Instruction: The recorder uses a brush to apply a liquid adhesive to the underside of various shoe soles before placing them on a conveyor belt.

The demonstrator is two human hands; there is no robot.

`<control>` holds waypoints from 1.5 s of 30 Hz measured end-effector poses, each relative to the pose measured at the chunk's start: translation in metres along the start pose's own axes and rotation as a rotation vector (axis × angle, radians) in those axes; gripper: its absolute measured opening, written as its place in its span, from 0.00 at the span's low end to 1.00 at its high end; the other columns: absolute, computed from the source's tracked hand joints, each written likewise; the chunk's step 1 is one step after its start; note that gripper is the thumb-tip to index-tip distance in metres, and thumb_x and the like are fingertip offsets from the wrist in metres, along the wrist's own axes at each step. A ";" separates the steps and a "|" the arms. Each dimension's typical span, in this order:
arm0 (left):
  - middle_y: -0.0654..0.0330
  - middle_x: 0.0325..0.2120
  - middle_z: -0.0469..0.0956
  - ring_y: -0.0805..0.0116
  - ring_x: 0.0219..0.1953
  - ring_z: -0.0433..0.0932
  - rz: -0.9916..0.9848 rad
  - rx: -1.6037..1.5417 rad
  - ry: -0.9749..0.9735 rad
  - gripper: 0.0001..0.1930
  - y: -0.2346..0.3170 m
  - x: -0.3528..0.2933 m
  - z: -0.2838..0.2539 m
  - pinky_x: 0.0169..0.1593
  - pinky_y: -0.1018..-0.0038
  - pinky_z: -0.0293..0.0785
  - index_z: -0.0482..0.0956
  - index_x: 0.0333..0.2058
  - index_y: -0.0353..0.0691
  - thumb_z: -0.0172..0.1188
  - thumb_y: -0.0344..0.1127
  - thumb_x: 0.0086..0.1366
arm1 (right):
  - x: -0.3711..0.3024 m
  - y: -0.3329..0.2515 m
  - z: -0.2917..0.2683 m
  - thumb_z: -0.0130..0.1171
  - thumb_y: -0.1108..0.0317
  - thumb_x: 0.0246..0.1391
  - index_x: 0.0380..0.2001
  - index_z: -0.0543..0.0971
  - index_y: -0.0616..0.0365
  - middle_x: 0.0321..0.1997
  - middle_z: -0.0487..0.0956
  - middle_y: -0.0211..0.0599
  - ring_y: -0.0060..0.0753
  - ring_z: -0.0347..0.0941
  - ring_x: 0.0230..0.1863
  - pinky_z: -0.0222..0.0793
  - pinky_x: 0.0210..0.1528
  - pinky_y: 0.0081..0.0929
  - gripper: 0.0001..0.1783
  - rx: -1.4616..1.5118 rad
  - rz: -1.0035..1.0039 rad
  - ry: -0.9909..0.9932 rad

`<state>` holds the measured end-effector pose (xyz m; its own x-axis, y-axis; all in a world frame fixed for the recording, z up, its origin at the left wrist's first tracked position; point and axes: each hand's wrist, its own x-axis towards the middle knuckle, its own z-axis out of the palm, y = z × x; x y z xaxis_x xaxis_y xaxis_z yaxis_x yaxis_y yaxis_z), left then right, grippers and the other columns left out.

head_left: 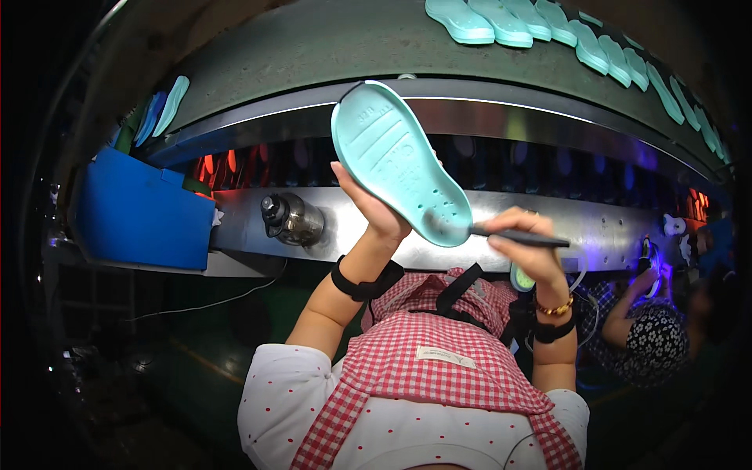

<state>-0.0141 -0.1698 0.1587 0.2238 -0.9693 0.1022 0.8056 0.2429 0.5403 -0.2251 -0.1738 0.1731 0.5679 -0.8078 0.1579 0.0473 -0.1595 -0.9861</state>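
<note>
My left hand (377, 210) grips a light turquoise shoe sole (395, 160) from below and at its left side, with most of the fingers hidden behind it. The sole is held tilted, its wide end up and to the left, showing a recessed face with moulded lines and small holes. In my right hand (523, 233) is a black-handled brush (533, 238), pinched between thumb and fingers. The brush's tip meets the lower right end of the sole; that spot is smeared by motion, so the bristles are hard to make out.
Several turquoise soles (509, 23) line the conveyor belt (298, 63) beyond a metal rail. A dark lidded bottle (294, 219) stands on the metal bench (235, 227), right of a blue box (141, 207). Another person (650, 341) works at the far right under violet light.
</note>
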 end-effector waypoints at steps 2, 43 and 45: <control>0.45 0.36 0.71 0.52 0.35 0.73 -0.055 -0.081 -0.141 0.48 0.004 -0.002 -0.004 0.39 0.60 0.71 0.63 0.49 0.35 0.22 0.76 0.50 | -0.009 0.001 0.004 0.61 0.80 0.38 0.31 0.78 0.64 0.34 0.78 0.41 0.29 0.73 0.37 0.66 0.42 0.22 0.12 -0.010 -0.086 -0.165; 0.50 0.39 0.73 0.62 0.36 0.76 -0.758 0.438 -0.279 0.27 0.052 -0.042 -0.024 0.37 0.69 0.76 0.63 0.51 0.32 0.47 0.46 0.58 | -0.030 -0.032 -0.001 0.59 0.81 0.39 0.32 0.78 0.61 0.34 0.79 0.43 0.39 0.77 0.37 0.72 0.41 0.27 0.12 -0.365 -0.266 -0.380; 0.49 0.40 0.72 0.61 0.36 0.76 -0.789 0.361 -0.313 0.28 0.061 -0.040 -0.038 0.36 0.67 0.76 0.63 0.51 0.32 0.47 0.46 0.57 | -0.036 -0.038 0.001 0.60 0.81 0.39 0.31 0.78 0.61 0.34 0.79 0.43 0.37 0.77 0.37 0.72 0.40 0.26 0.12 -0.389 -0.282 -0.423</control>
<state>0.0472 -0.1143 0.1555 -0.5191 -0.8276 -0.2137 0.4300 -0.4689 0.7715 -0.2466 -0.1384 0.2052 0.8559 -0.4239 0.2961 -0.0141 -0.5917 -0.8060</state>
